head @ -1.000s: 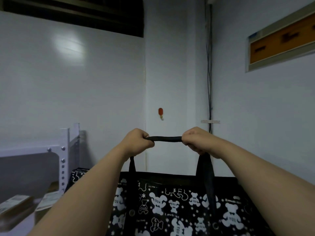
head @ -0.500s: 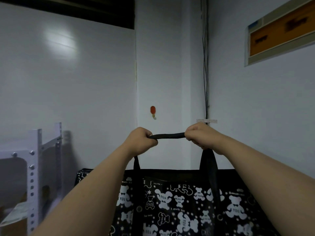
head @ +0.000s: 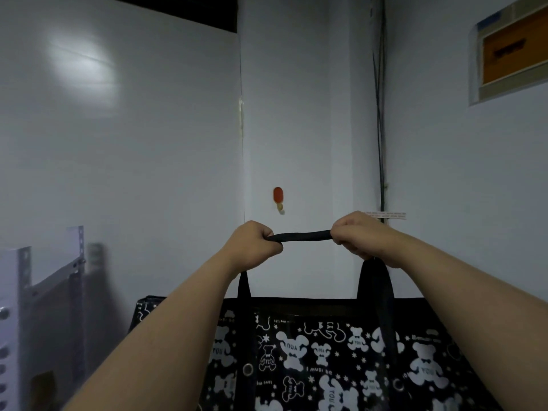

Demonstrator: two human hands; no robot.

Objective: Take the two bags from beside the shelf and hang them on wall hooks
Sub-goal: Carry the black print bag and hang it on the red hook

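**Bear-print bag held up by its handle below the red wall hook**

A black tote bag printed with white bears and stars (head: pixel 326 351) is held up in front of a white wall, and its upper edge is seen across the lower part of the view. Its black fabric carrying handle (head: pixel 299 235) is stretched level between two fists. The grip of the left hand (head: pixel 255 247) is fully closed, with the fingers curled round the left end of the handle. The grip of the right hand (head: pixel 358 235) is closed in the same way round the right end. From under each fist a black strap is seen running straight down to the bag.

A small red oval wall hook with a pale prong (head: pixel 278 197) is fixed to the wall just above the stretched handle, slightly left of its middle. The handle is not touching it.

A white metal shelf frame with punched holes (head: pixel 20 292) is seen blurred at the lower left, well apart from the bag. A bundle of dark cables (head: pixel 379 129) runs down the wall corner on the right, above the right hand. A small white label strip (head: pixel 391 215) is seen at its foot. An orange panel in a pale frame (head: pixel 513 54) is set high on the right wall.
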